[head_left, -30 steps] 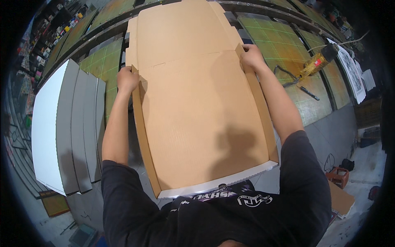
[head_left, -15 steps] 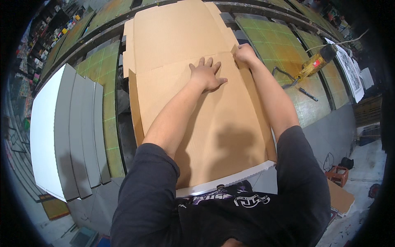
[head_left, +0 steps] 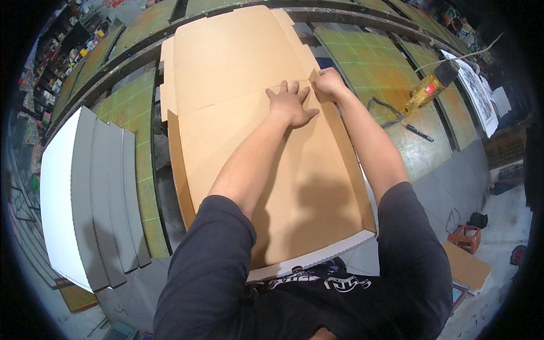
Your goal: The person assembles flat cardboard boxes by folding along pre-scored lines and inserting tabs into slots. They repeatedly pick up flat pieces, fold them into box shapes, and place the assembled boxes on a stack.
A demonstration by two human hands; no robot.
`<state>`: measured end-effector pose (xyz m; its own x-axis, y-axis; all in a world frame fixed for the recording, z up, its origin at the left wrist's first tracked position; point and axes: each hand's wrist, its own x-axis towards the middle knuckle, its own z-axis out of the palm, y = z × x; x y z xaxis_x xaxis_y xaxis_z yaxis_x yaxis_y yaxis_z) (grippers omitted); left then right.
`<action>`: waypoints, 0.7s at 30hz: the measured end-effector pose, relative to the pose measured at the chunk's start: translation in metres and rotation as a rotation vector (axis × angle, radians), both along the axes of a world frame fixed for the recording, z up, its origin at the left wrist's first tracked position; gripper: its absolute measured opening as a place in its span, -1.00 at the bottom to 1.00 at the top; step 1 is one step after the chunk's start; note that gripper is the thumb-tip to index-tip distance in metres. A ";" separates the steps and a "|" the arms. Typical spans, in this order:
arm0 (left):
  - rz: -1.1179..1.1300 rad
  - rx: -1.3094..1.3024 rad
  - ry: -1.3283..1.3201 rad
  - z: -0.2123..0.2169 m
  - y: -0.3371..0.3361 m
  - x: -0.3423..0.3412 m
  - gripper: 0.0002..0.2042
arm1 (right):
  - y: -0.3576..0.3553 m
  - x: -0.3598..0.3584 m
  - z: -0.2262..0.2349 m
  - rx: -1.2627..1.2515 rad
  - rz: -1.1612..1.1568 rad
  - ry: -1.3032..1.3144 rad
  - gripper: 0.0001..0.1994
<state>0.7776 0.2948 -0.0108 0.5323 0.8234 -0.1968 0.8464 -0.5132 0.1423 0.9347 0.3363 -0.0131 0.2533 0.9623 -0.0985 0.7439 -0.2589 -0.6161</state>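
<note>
A large brown cardboard box (head_left: 238,147) lies unfolded before me, its low side walls raised and its near wall showing a white outer edge. The lid panel (head_left: 226,54) stretches flat away from me beyond a crease. My left hand (head_left: 290,106) rests palm down on the base just short of that crease, fingers spread. At the right side, my right hand (head_left: 330,85) is closed around the far end of the side wall (head_left: 340,136), by a small corner flap. Part of that flap is hidden by my fingers.
Green gridded boards (head_left: 374,68) lie on dark rails around the box. To the left stand several white and grey folded boxes (head_left: 59,198). On the right are a yellow heat gun (head_left: 426,93) with its cord, a black marker (head_left: 418,132) and printed sheets (head_left: 479,96).
The box has tilted slightly in view, its far end shifting left. My left hand has slid a little to the right, closer to my right hand, which keeps its grip at the side wall.
</note>
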 end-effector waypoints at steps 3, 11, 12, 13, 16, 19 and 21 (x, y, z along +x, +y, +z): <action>0.028 -0.012 0.000 -0.001 -0.004 0.003 -0.26 | -0.006 -0.003 0.005 -0.004 0.016 0.016 -0.77; 0.094 0.016 -0.400 -0.025 0.008 -0.016 -0.27 | -0.016 0.000 0.023 -0.060 0.272 0.119 -0.75; 0.146 0.014 -0.498 -0.029 0.011 -0.025 -0.29 | -0.018 -0.002 0.024 -0.066 0.306 0.119 -0.76; 0.199 0.012 -0.593 -0.031 0.013 -0.034 -0.32 | -0.018 -0.004 0.024 -0.073 0.341 0.123 -0.76; 0.194 0.317 -0.499 -0.023 0.011 -0.070 -0.49 | -0.013 -0.006 0.017 -0.122 0.424 0.118 -0.77; 0.264 0.535 -0.609 0.016 0.021 -0.139 -0.56 | -0.023 -0.012 0.018 -0.064 0.437 0.034 -0.77; 0.570 0.558 -0.560 0.044 0.010 -0.180 -0.50 | -0.026 -0.003 0.000 0.083 0.403 -0.081 -0.76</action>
